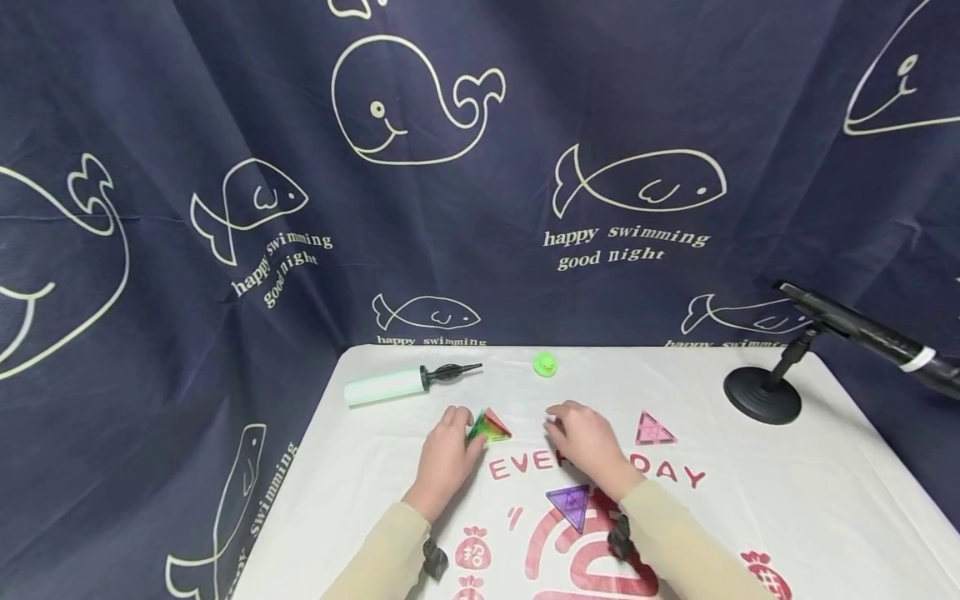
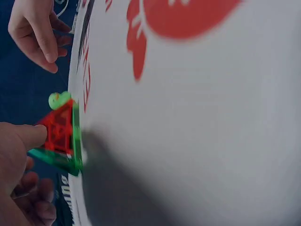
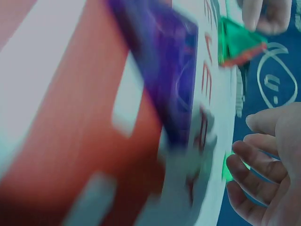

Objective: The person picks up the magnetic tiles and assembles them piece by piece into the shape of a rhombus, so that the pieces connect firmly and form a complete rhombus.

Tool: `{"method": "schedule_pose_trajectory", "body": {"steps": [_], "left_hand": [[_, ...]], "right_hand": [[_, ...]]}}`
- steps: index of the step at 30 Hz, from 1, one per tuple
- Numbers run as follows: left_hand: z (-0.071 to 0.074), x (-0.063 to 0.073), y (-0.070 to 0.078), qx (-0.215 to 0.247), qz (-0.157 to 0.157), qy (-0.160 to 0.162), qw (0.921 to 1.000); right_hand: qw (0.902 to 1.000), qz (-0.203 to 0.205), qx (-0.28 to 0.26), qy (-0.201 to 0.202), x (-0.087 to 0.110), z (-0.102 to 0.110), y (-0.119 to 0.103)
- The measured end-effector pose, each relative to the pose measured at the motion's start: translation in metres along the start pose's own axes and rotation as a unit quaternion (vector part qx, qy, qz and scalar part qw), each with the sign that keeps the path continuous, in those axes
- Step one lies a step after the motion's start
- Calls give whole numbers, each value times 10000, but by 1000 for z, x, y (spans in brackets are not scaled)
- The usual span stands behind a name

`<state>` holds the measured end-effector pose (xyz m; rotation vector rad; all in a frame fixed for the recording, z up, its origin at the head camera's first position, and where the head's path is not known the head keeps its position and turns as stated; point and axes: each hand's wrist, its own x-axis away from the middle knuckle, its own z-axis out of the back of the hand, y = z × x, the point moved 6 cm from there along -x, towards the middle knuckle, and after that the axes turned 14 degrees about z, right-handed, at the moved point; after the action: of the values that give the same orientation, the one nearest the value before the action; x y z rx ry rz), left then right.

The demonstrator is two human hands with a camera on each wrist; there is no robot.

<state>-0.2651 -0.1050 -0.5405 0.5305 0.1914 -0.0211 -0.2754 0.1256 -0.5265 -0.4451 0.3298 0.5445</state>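
Observation:
Translucent red and green triangular magnetic tiles [image 1: 492, 426] stand joined as a small pyramid on the white cloth. My left hand [image 1: 442, 457] holds it from the left; in the left wrist view the thumb [image 2: 34, 135] lies on the red tile [image 2: 60, 129], with the green tile [image 2: 63, 162] below. To the right, my right hand [image 1: 588, 442] hovers with relaxed, slightly bent fingers and nothing in them. A purple triangular tile [image 1: 572, 506] lies flat below the right hand, and a pink triangular tile [image 1: 654, 429] lies to its right.
At the back sit a green rubber duck [image 1: 546, 365] and, farther left, a pale green hand pump [image 1: 390, 387] with a black nozzle. A black stand [image 1: 763, 396] with a long black bar occupies the right rear. A dark blue curtain [image 1: 517, 275] hangs behind the table.

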Motion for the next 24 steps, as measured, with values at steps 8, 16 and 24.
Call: {"method": "schedule_pose_trajectory", "body": {"steps": [8, 16, 24], "left_hand": [[-9, 23, 42, 82, -970, -470, 9941], [-36, 51, 84, -433, -1962, -1354, 9702], [-51, 71, 103, -667, -2181, -1727, 9582]], "right_hand": [[9992, -216, 216, 272, 30, 33, 49], [9970, -723, 193, 213, 61, 52, 81], [9955, -918, 238, 30, 88, 65, 99]]}}
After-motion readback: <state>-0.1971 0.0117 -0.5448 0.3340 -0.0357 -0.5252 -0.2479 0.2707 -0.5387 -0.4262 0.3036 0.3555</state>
